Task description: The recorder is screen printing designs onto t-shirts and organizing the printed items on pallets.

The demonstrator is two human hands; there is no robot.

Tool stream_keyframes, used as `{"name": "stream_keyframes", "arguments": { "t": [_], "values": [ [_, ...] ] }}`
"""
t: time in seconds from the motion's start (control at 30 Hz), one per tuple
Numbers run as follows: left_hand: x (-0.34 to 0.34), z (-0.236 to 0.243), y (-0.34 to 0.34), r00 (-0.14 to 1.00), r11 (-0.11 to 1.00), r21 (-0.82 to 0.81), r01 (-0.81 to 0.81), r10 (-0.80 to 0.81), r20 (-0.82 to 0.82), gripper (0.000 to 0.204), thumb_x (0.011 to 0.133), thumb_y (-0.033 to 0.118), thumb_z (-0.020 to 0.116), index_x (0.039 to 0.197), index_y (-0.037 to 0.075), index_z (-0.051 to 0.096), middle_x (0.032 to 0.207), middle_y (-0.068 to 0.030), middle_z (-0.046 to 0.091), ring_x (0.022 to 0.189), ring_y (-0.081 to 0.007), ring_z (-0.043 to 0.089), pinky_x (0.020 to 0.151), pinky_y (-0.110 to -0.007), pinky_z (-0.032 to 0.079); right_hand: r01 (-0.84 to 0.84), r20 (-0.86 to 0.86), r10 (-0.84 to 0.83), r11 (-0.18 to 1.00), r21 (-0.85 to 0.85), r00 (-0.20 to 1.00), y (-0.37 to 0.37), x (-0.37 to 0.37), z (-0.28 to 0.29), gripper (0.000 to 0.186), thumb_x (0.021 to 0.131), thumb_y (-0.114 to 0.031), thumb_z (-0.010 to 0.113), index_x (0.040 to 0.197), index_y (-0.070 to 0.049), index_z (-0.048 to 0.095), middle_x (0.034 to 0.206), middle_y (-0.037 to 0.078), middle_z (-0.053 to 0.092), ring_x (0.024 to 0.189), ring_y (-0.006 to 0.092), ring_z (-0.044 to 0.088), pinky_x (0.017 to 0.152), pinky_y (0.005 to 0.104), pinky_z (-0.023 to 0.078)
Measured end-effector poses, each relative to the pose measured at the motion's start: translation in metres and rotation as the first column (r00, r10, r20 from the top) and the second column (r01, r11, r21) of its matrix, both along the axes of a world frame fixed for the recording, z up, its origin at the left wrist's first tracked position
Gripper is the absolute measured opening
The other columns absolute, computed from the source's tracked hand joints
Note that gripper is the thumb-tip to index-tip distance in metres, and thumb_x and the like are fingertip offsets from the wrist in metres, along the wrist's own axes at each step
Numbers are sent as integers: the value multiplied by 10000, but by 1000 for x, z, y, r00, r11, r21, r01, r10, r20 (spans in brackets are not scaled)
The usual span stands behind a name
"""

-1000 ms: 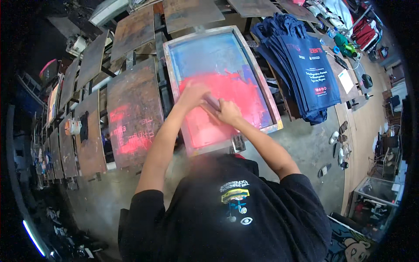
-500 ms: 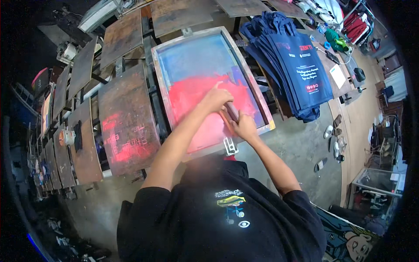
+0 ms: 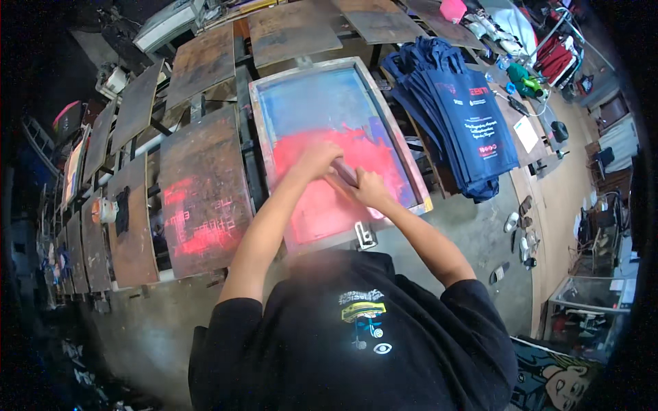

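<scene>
A wooden-framed printing screen (image 3: 262, 130) lies in front of me, its mesh blue at the far end. Bright pink ink (image 3: 322, 222) covers the nearer part of the mesh. Both my hands are closed on a squeegee (image 3: 347, 174) with a brownish-pink handle, slanted over the inked area. My left hand (image 3: 319, 159) grips its far left end, and my right hand (image 3: 372, 189) its near right end. The squeegee's lower edge is mostly hidden by my hands and blur. A metal clamp (image 3: 365, 235) sits at the screen's near edge.
Left of the screen is a flat board (image 3: 202, 192) stained with pink ink; several more boards stand in rows beyond. A pile of navy tote bags (image 3: 473, 123) lies to the right. Shoes (image 3: 524, 236) rest on the floor at right, near a glass cabinet (image 3: 593, 298).
Both hands and the squeegee have shifted left and slightly away over the screen. A left-hand finger that was stretched out is now curled in. The whole view has tilted slightly.
</scene>
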State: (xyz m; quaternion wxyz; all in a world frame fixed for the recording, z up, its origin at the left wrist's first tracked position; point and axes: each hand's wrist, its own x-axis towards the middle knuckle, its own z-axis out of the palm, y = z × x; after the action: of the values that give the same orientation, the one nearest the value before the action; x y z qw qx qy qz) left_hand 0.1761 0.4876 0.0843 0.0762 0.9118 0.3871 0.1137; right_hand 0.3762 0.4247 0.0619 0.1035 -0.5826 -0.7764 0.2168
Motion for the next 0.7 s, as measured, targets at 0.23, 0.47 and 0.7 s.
{"name": "stream_keyframes", "arguments": {
  "t": [0.23, 0.47, 0.7],
  "values": [
    [59, -18, -7, 995, 987, -127, 98, -98, 8, 406, 585, 163, 827, 966, 163, 688, 1005, -13, 680, 1054, -218, 620, 1038, -487, 385, 22, -18, -22, 999, -38, 1000, -34, 61, -18, 432, 791, -314, 729, 975, 25, 535, 807, 286, 655, 789, 469, 655, 699, 546, 523],
    [-5, -15, 4, 993, 991, -85, 100, -94, 68, 446, 567, 145, 823, 984, 142, 665, 995, -17, 655, 1079, -217, 599, 1101, -526, 315, 133, -160, -136, 991, -28, 978, -25, -15, -24, 413, 795, -279, 715, 963, 44, 520, 772, 285, 644, 750, 473, 649, 667, 540, 523],
    [-26, -6, 1, 997, 997, -40, 72, -71, 17, 476, 573, 142, 828, 1022, 155, 668, 1016, -5, 656, 1075, -211, 598, 1110, -522, 293, 123, -182, -124, 992, -12, 975, -21, -31, -31, 396, 790, -267, 720, 942, 39, 520, 733, 264, 646, 731, 451, 658, 660, 536, 524]
  ]
}}
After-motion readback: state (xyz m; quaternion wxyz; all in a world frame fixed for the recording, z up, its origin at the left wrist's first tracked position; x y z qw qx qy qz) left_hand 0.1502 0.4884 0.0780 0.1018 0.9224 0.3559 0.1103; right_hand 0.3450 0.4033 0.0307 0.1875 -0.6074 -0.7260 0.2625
